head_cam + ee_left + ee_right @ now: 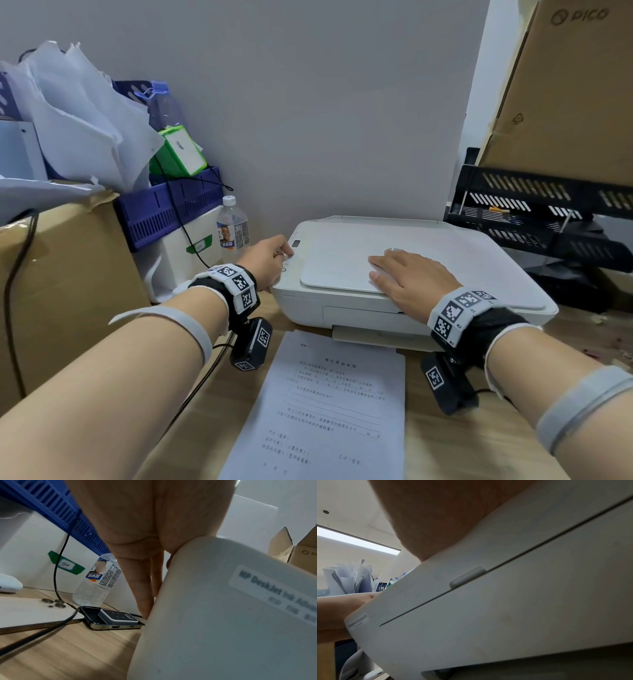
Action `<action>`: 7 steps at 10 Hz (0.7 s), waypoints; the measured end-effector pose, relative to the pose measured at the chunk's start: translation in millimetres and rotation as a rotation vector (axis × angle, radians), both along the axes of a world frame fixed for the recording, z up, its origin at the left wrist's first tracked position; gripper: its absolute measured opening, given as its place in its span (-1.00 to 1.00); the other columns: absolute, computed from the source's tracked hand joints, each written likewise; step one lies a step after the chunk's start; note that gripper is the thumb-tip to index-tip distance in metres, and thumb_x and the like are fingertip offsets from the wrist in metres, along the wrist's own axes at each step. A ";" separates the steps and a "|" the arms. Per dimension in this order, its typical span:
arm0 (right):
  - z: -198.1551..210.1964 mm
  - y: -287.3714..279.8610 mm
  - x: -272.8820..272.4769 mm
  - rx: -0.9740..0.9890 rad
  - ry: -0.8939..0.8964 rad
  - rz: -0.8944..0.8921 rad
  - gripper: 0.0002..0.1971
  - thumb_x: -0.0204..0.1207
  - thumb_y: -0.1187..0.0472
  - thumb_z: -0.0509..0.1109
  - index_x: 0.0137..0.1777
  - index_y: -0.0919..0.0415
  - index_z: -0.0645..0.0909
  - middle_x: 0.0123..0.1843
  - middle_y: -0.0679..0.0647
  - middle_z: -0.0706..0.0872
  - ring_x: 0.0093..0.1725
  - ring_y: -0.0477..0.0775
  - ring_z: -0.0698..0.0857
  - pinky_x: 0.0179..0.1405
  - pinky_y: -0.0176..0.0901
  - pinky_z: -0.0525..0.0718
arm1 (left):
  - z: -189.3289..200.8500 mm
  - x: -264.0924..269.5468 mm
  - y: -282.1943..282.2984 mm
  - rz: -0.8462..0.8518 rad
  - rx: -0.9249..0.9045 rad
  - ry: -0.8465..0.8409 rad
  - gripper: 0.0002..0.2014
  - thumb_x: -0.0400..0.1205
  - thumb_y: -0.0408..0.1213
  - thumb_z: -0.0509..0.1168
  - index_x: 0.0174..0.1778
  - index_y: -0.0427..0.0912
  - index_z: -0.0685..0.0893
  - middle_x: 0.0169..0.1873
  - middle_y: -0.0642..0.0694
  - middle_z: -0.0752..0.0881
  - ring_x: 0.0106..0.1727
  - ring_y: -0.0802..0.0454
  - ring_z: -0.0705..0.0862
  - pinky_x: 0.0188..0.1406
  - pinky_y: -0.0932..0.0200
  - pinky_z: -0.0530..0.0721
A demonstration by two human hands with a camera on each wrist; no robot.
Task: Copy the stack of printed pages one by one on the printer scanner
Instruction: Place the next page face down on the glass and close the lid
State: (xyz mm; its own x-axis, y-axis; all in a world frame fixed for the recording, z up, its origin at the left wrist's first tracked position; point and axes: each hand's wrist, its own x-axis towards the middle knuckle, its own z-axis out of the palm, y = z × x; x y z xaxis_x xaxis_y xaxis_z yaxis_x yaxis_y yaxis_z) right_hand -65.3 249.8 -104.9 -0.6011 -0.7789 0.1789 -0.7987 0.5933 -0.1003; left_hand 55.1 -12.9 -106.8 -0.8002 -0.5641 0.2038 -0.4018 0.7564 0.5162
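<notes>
A white printer sits on the wooden desk with its scanner lid down. My right hand lies flat on the lid's near part, fingers straight. My left hand is at the printer's left edge, a fingertip touching the control panel by its small screen. In the left wrist view, the other fingers hang straight down along the printer's side. A stack of printed pages lies face up on the desk in front of the printer. The right wrist view shows only my palm and the printer front.
A water bottle stands just left of the printer, by a white box and a blue basket. A cardboard box fills the left. Black paper trays stand right. A phone with a small device and a black cable lie beside the printer.
</notes>
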 end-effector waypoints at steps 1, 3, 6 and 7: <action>-0.1 0.3 0.4 0.002 0.003 0.001 -0.45 0.73 -0.25 -0.13 0.67 -0.16 0.26 0.71 -0.05 0.28 0.70 -0.01 0.21 0.64 0.09 0.21 | -1.8 -0.6 0.0 0.008 0.021 0.010 -0.79 0.76 -0.28 0.08 0.13 0.01 0.61 -0.21 -0.08 0.65 -0.31 -0.03 0.61 -0.67 0.26 0.54; -0.4 -0.1 -0.3 -0.001 0.002 0.000 -0.45 0.73 -0.25 -0.13 0.66 -0.16 0.27 0.71 -0.05 0.29 0.69 0.00 0.23 0.64 0.09 0.21 | -2.5 -0.6 1.0 0.018 0.110 0.019 -0.63 0.78 -0.23 0.06 0.53 0.00 0.44 0.31 -0.18 0.66 0.02 -0.07 0.67 -0.43 0.26 0.59; -2.3 -0.3 -2.0 -0.002 0.008 0.005 -0.45 0.72 -0.27 -0.14 0.64 -0.17 0.27 0.71 -0.05 0.29 0.69 0.00 0.23 0.63 0.09 0.22 | -4.8 -0.9 0.7 0.011 0.172 0.060 -0.63 0.78 -0.25 0.03 0.48 -0.02 0.54 0.24 -0.13 0.68 -0.06 -0.12 0.70 -0.58 0.21 0.66; -1.9 -0.4 -1.8 -0.001 0.006 0.000 -0.45 0.72 -0.27 -0.14 0.65 -0.18 0.27 0.71 -0.05 0.28 0.69 0.00 0.23 0.63 0.09 0.20 | -5.9 -1.7 -0.6 0.019 0.176 0.065 -0.62 0.78 -0.24 0.03 0.49 -0.02 0.54 0.25 -0.13 0.67 -0.06 -0.11 0.69 -0.61 0.26 0.61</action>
State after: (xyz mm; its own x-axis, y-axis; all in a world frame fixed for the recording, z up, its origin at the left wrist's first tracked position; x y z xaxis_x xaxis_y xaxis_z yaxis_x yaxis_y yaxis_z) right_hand -67.1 249.4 -106.8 -0.5998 -0.7790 0.1829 -0.7995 0.5929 -0.0964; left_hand 53.4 -13.5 -112.7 -0.7771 -0.6109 0.1514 -0.3768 0.6443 0.6655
